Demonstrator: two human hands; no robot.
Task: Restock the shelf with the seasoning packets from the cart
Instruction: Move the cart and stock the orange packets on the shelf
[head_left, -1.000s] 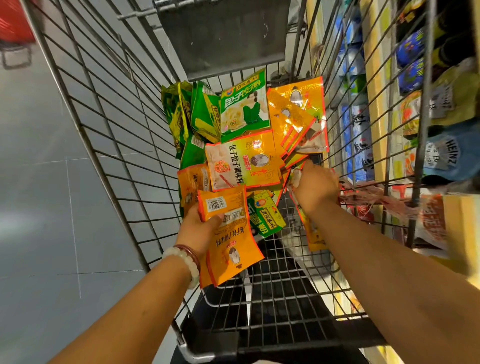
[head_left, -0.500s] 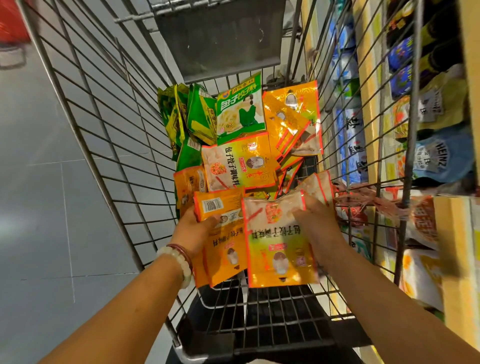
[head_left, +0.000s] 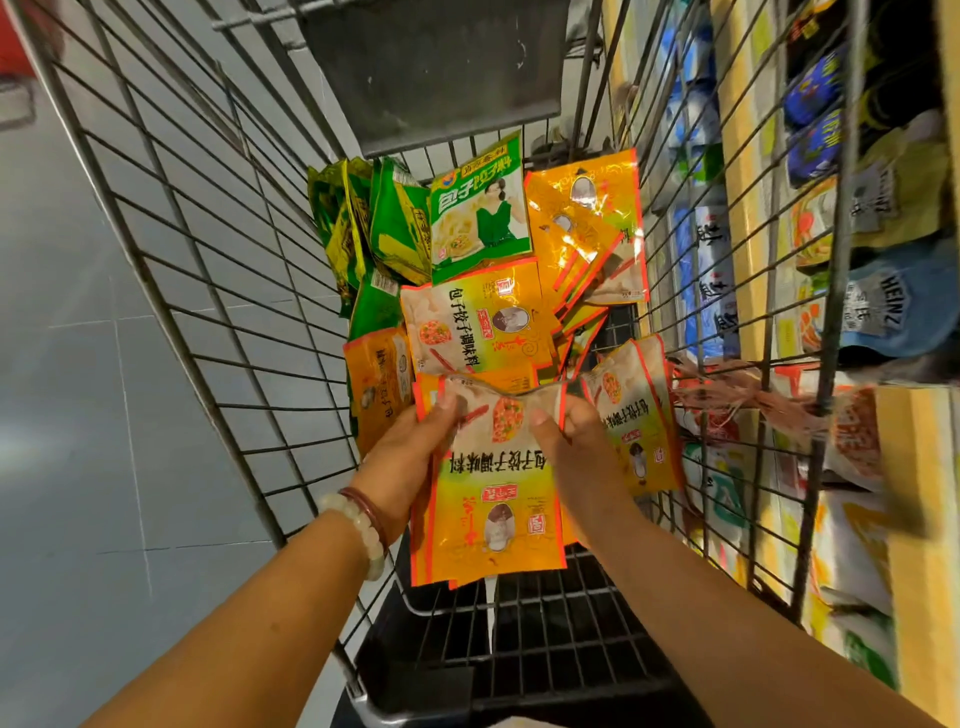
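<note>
Inside the wire cart (head_left: 218, 332), both hands hold a small stack of orange seasoning packets (head_left: 493, 499) by its top edge. My left hand (head_left: 410, 457) grips the stack's left side, thumb on the front. My right hand (head_left: 576, 457) pinches the right side and also holds another orange packet (head_left: 636, 421) behind its fingers. More orange packets (head_left: 483, 322) and green packets (head_left: 478, 213) lie piled at the cart's far end.
The shelf (head_left: 904, 467) runs along the right, seen through the cart's wire side, with blue Heinz pouches (head_left: 893, 306) and other packets on it. Grey floor tiles (head_left: 78, 415) lie to the left. The cart's folded child seat panel (head_left: 436, 73) stands at the far end.
My right hand lifted orange packets out of the pile and brought them onto the stack in my left hand. Both hands now hold the stack together.
</note>
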